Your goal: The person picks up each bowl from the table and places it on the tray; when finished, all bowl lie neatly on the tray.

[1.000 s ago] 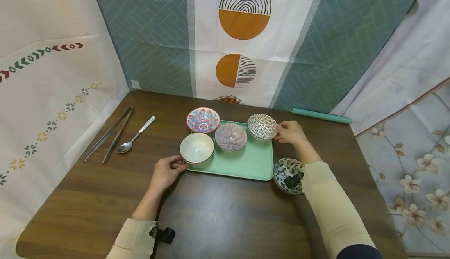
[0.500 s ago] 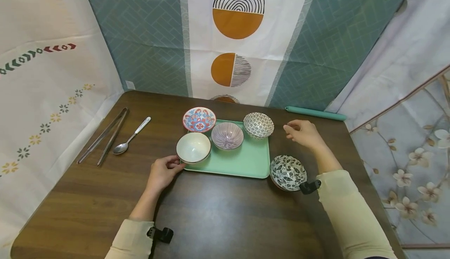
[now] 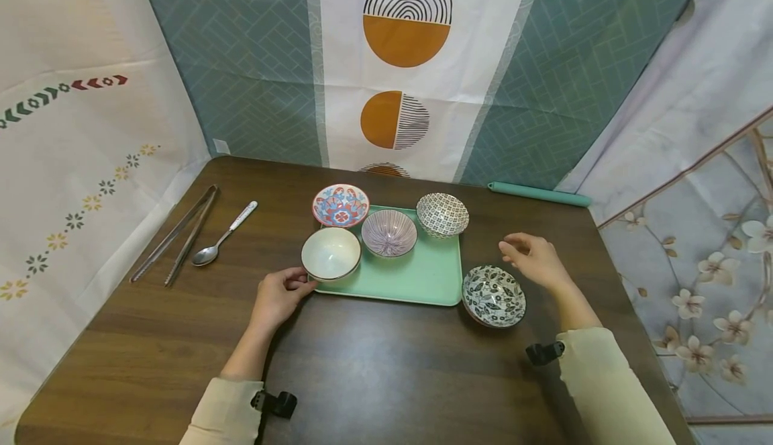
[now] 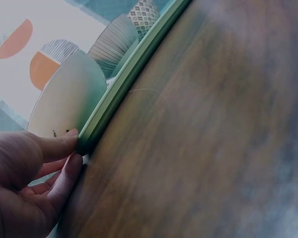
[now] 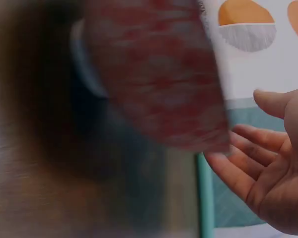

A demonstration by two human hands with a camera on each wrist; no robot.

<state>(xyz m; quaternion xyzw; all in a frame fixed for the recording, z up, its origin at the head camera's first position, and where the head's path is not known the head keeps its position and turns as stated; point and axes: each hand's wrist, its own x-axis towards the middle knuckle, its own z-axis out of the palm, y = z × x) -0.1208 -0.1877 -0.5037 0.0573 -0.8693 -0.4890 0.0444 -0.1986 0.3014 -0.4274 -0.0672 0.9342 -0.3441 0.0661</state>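
At its near left corner, my left hand (image 3: 280,297) pinches the mint-green tray (image 3: 417,284); the left wrist view shows thumb and fingers (image 4: 64,173) right at that corner. On the tray stand a cream bowl (image 3: 331,254), a purple-striped bowl (image 3: 389,233), a red-and-blue bowl (image 3: 341,206) at the back left and a checked bowl (image 3: 443,215) at the back right. My right hand (image 3: 534,260) hovers with loosely bent fingers, holding nothing, behind a leaf-patterned bowl (image 3: 494,296) beside the tray's right edge. That bowl's red outside (image 5: 159,74) shows blurred in the right wrist view.
Metal tongs (image 3: 178,233) and a spoon (image 3: 225,233) with a white handle lie on the left of the brown table (image 3: 386,378). A teal rod (image 3: 537,194) lies along the back right edge. Patterned cloths (image 3: 260,62) hang around the table.
My right hand has let go of the checked bowl, which stays at the tray's back right, and moved right and nearer, towards the leaf-patterned bowl. My left hand stays at the tray corner.
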